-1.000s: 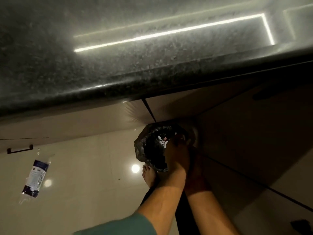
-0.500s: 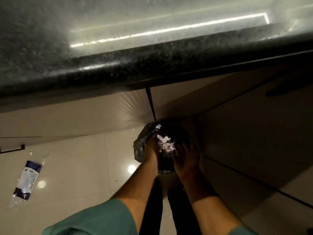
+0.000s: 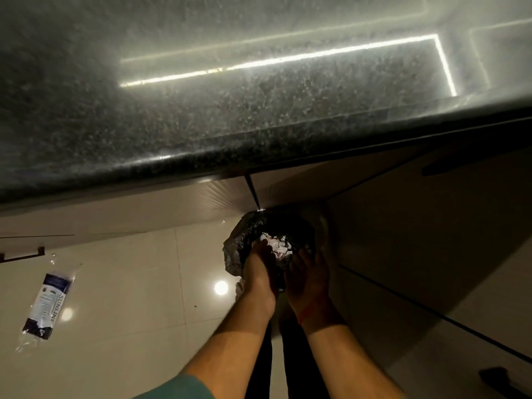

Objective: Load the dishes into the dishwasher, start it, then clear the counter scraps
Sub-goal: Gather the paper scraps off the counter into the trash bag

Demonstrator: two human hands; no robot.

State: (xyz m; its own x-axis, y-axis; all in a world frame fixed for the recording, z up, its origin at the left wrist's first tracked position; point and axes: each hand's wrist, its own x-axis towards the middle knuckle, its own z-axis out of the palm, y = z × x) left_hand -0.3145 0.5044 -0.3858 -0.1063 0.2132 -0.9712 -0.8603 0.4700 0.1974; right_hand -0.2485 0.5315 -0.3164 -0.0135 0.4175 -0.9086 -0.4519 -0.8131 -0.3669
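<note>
- While both forearms reach down and forward from the bottom edge of the view, the left hand (image 3: 260, 272) and the right hand (image 3: 309, 279) meet at the mouth of a black bin bag (image 3: 244, 243) below the counter edge.
- A green sleeve (image 3: 184, 388) covers the left upper arm at the bottom edge; the right forearm is bare, with a thin red band (image 3: 305, 315) at the wrist.
- The left hand lies back-up over the near left rim of the bag, its fingertips dipping into the opening just beside the scraps; whether they grip the rim or only rest there cannot be told.
- The right hand lies just right of the left, back-up too, fingers pointing into the bag; it is in shadow, so whether the fingers are apart or clamped on anything cannot be told.
- Pale crumpled scraps (image 3: 277, 246) sit inside the bag, just beyond the fingertips of both hands and between them.
- The bag's crinkled plastic shines at its left side and stands open upward; a pale bin rim (image 3: 325, 226) shows faintly at its right.
- On the glossy tiled floor (image 3: 129, 283), well to the left of the hands, lies a clear packet (image 3: 47, 305) with a blue and white label, flat and tilted.
- Beige cupboard doors (image 3: 172, 203) run behind the bag, a dark handle (image 3: 21, 254) at the far left.
- Farthest up, the dark speckled counter (image 3: 201, 116) fills the top half and reflects a bright strip of light.
</note>
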